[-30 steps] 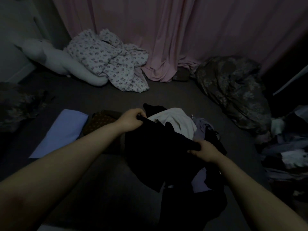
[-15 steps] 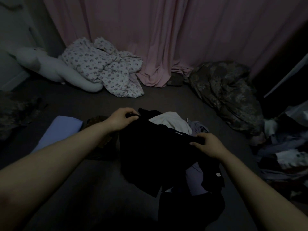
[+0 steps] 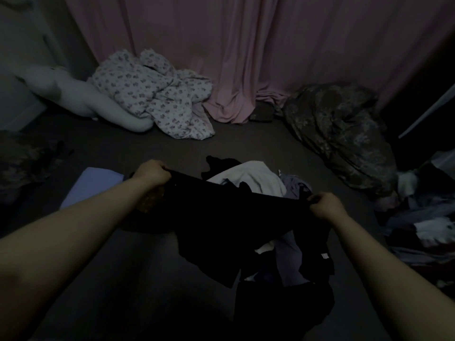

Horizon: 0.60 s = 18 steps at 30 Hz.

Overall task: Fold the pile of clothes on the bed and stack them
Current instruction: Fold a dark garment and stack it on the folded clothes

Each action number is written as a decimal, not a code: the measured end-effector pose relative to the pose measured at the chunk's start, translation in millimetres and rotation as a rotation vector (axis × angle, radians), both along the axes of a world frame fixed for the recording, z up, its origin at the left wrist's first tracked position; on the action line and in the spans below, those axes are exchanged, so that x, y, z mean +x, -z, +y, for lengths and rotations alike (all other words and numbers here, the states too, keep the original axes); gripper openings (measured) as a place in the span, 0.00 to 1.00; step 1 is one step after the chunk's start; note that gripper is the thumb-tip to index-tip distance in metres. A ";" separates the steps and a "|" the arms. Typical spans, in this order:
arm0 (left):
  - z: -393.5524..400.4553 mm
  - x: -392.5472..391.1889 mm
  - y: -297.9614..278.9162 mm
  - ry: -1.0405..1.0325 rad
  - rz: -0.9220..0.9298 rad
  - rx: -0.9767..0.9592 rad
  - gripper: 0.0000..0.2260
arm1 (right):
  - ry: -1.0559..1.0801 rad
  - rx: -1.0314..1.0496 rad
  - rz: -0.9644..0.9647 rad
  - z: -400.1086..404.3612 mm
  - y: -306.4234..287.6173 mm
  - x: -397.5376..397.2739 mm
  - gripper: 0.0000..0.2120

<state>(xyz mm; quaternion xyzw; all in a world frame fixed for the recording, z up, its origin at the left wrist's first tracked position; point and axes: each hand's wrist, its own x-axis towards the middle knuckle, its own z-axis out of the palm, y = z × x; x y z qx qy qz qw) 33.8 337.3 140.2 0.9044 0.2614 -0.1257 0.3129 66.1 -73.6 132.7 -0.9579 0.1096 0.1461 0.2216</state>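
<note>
**Black garment held taut over pile**

Folded blue cloth (image 3: 91,185) flat on bed (image 3: 103,286), far left. Left hand (image 3: 151,174) fisted round one top corner of black garment (image 3: 234,217). Garment stretched wide, lower edge hanging onto pile (image 3: 266,183) of white, grey and dark clothes mid-bed. Right hand (image 3: 325,205) fisted round opposite corner. Floral duvet (image 3: 152,94) and pink curtain (image 3: 246,45) behind.

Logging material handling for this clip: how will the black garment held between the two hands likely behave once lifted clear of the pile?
Probably floppy: the black garment sags between the left hand and the right hand, and its lower edge hangs in loose folds. Likely light, since only its top edge is pinched. It may drag pieces from the clothes pile it drapes over.
</note>
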 end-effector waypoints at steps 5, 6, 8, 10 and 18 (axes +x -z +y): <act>-9.5 -19.0 35.8 -0.370 0.266 -0.672 0.15 | 0.221 0.531 0.307 18.8 22.7 -3.3 0.05; -8.7 -22.2 43.7 -0.464 0.273 -0.809 0.15 | 0.238 0.598 0.378 21.8 26.6 -6.9 0.05; -6.9 -25.7 54.8 -0.621 0.268 -0.983 0.11 | 0.236 0.658 0.452 24.1 37.2 -9.8 0.06; -6.9 -26.3 56.8 -0.650 0.289 -0.993 0.04 | 0.235 0.646 0.442 25.3 49.1 -7.2 0.10; -7.0 -4.0 56.4 -0.687 0.129 -1.040 0.05 | 0.334 0.516 0.242 47.9 85.7 35.1 0.09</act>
